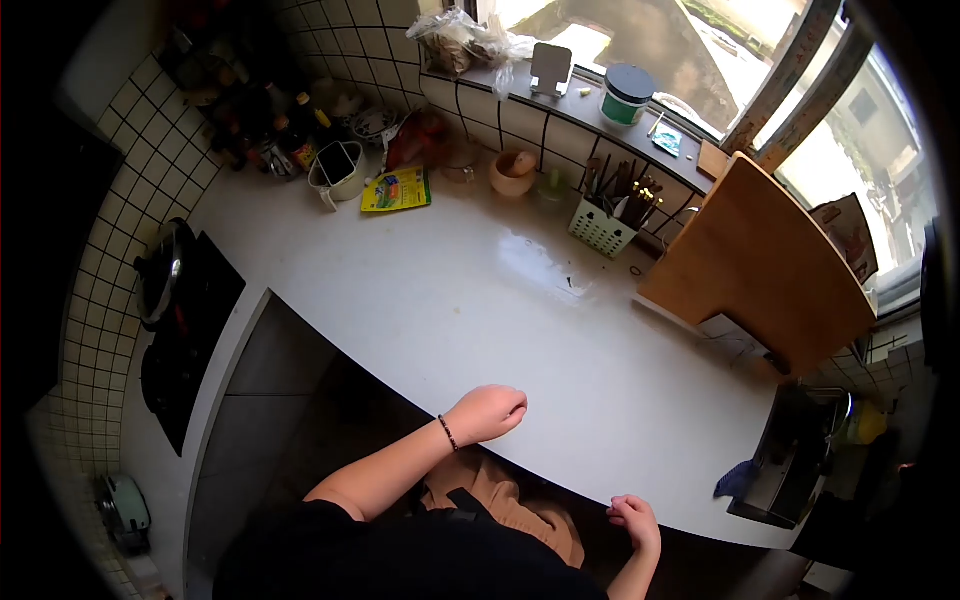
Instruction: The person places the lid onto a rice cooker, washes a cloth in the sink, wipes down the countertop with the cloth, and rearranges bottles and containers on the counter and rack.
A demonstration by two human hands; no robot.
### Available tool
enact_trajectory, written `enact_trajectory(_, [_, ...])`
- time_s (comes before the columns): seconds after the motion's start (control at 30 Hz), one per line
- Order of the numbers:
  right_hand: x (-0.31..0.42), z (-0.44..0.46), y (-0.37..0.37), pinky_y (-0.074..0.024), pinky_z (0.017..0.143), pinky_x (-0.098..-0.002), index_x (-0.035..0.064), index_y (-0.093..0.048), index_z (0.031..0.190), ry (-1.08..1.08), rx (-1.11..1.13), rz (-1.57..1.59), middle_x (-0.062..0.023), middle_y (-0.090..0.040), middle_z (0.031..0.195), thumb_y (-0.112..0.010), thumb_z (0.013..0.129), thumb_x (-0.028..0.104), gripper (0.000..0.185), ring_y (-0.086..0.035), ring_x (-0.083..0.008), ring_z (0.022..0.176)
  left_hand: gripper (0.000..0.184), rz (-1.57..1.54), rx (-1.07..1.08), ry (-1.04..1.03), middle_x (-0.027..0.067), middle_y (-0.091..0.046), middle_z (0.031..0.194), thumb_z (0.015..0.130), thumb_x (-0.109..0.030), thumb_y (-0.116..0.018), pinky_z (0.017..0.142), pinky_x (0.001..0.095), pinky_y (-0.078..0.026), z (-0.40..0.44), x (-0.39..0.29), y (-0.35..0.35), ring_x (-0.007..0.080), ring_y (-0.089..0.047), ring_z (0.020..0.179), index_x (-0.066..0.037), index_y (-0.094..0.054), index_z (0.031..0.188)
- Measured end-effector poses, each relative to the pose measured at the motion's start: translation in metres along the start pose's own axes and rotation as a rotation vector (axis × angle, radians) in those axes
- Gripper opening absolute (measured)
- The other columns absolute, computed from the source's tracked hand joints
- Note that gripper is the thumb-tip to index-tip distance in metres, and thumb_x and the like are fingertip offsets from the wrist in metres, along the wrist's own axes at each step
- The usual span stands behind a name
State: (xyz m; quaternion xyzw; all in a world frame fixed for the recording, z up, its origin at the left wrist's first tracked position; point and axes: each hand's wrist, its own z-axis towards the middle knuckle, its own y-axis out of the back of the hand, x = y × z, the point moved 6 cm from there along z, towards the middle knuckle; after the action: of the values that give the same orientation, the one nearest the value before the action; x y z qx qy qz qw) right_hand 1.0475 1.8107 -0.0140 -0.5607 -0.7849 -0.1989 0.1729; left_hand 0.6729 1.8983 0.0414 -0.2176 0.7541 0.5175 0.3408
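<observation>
A pale surface [400,270] fills most of the view, curving from the left round to the right, and it is the thing nearest both hands. Behind it is a bright window [640,40]. A large wooden board [760,270] leans at the back right, and a black cooktop [205,320] sits at the left with a lidded pan [160,272] on it. A dark basin [775,440] lies at the right end, with a blue cloth [735,480] at its near left edge. Along the back stand a pale green basket [597,228] of chopsticks and utensils and, further left, a whitish divided container [350,187], with a yellow packet [397,190] lying just beside it. The left hand [488,412] is over the surface near the front edge, its grip closed with the fingers curled in; contact with the top cannot be told. The right hand [633,520] is at that edge, well apart from the left, fingers bent; whether its grip is open or closed cannot be told. A small clay-coloured mortar [510,183] stands between the packet and the basket. A thin dark bracelet [448,432] circles the left wrist.
</observation>
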Motion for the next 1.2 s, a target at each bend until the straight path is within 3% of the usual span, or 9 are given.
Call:
enact_trajectory(0.17, [-0.064, -0.039, 0.022, -0.0529, 0.075, -0.0288, 0.0039, -0.067, 0.096, 0.037, -0.053, 0.179, -0.0033, -0.067, 0.091, -0.061, 0.094, 0.019, 0.017, -0.064, -0.0144, 0.087, 0.016, 0.099, 0.123, -0.095, 0.013, -0.064, 0.083, 0.09, -0.015, -0.051, 0.071, 0.0411, -0.049, 0.01, -0.06, -0.042, 0.0315, -0.061, 0.08, -0.003, -0.062, 0.089])
enact_trajectory(0.33, [-0.049, -0.125, 0.083, -0.0482, 0.075, -0.0232, 0.0027, -0.066, 0.112, 0.512, -0.288, 0.237, -0.004, -0.06, 0.103, -0.055, 0.094, 0.007, 0.021, -0.061, -0.0107, 0.084, 0.017, 0.183, 0.262, -0.177, 0.0149, -0.066, 0.087, 0.09, -0.016, -0.053, 0.071, 0.0405, -0.05, 0.019, -0.142, -0.115, 0.0327, -0.063, 0.079, -0.002, -0.063, 0.091])
enact_trajectory(0.63, [-0.135, -0.411, 0.221, -0.047, 0.065, -0.025, -0.0005, -0.066, 0.114, 1.084, -0.614, 0.389, -0.0082, -0.061, 0.086, -0.06, 0.08, -0.005, 0.035, -0.058, -0.0148, 0.074, 0.018, 0.308, 0.484, -0.373, 0.0148, -0.066, 0.088, 0.088, -0.019, -0.054, 0.074, 0.0429, -0.05, 0.037, -0.299, -0.362, 0.0347, -0.062, 0.083, -0.006, -0.064, 0.093])
enact_trajectory(0.7, [-0.145, -0.453, 0.235, -0.0475, 0.055, -0.0303, 0.0008, -0.066, 0.096, 1.461, -0.495, 0.465, -0.0123, -0.061, 0.085, -0.064, 0.078, -0.004, 0.018, -0.058, -0.02, 0.063, 0.018, 0.334, 0.502, -0.448, 0.015, -0.066, 0.09, 0.089, -0.019, -0.054, 0.075, 0.043, -0.05, 0.045, -0.336, -0.413, 0.0351, -0.062, 0.085, -0.006, -0.064, 0.094])
enact_trajectory(0.8, [-0.131, -0.486, 0.258, -0.0427, 0.045, -0.0278, -0.0001, -0.067, 0.07, 1.809, -0.499, 0.521, -0.0069, -0.057, 0.06, -0.072, 0.071, 0.002, 0.006, -0.053, -0.018, 0.047, 0.017, 0.266, 0.525, -0.515, 0.015, -0.066, 0.091, 0.089, -0.018, -0.055, 0.075, 0.0412, -0.051, 0.045, -0.386, -0.457, 0.0334, -0.063, 0.084, -0.006, -0.064, 0.096])
enact_trajectory(0.87, [-0.138, -0.482, 0.273, -0.0297, 0.041, -0.0263, 0.002, -0.063, 0.077, 1.664, -0.224, 0.609, -0.0026, -0.05, 0.06, -0.077, 0.066, 0.012, 0.021, -0.043, -0.0151, 0.044, 0.017, 0.21, 0.538, -0.49, 0.0148, -0.065, 0.09, 0.088, -0.017, -0.056, 0.074, 0.0386, -0.05, 0.053, -0.403, -0.47, 0.0302, -0.064, 0.083, -0.005, -0.065, 0.097])
enact_trajectory(0.93, [-0.13, -0.482, 0.307, -0.0284, 0.042, -0.0263, 0.0018, -0.059, 0.085, 1.49, -0.029, 0.421, -0.0018, -0.051, 0.062, -0.08, 0.063, 0.019, 0.034, -0.043, -0.0155, 0.045, 0.016, 0.255, 0.487, -0.468, 0.0136, -0.066, 0.09, 0.088, -0.016, -0.057, 0.074, 0.0385, -0.051, 0.07, -0.405, -0.474, 0.03, -0.064, 0.082, -0.004, -0.065, 0.096])
enact_trajectory(1.13, [-0.152, -0.458, 0.369, -0.0291, 0.042, -0.0297, 0.0018, -0.056, 0.088, 1.525, -0.586, 0.71, -0.0034, -0.052, 0.066, -0.082, 0.063, 0.028, 0.045, -0.042, -0.0184, 0.046, 0.02, 0.311, 0.172, -0.444, 0.0146, -0.065, 0.093, 0.081, -0.014, -0.065, 0.078, 0.0411, -0.051, 0.165, -0.372, -0.483, 0.0333, -0.062, 0.088, -0.006, -0.064, 0.099])
enact_trajectory(1.2, [-0.152, -0.442, 0.402, -0.0297, 0.042, -0.0296, 0.0022, -0.058, 0.088, 1.541, -0.509, 0.662, -0.005, -0.054, 0.072, -0.082, 0.064, 0.026, 0.042, -0.043, -0.0183, 0.048, 0.032, 0.415, 0.019, -0.504, 0.017, -0.061, 0.102, 0.078, -0.016, -0.068, 0.084, 0.043, -0.049, 0.193, -0.373, -0.49, 0.0367, -0.058, 0.097, -0.007, -0.06, 0.109])
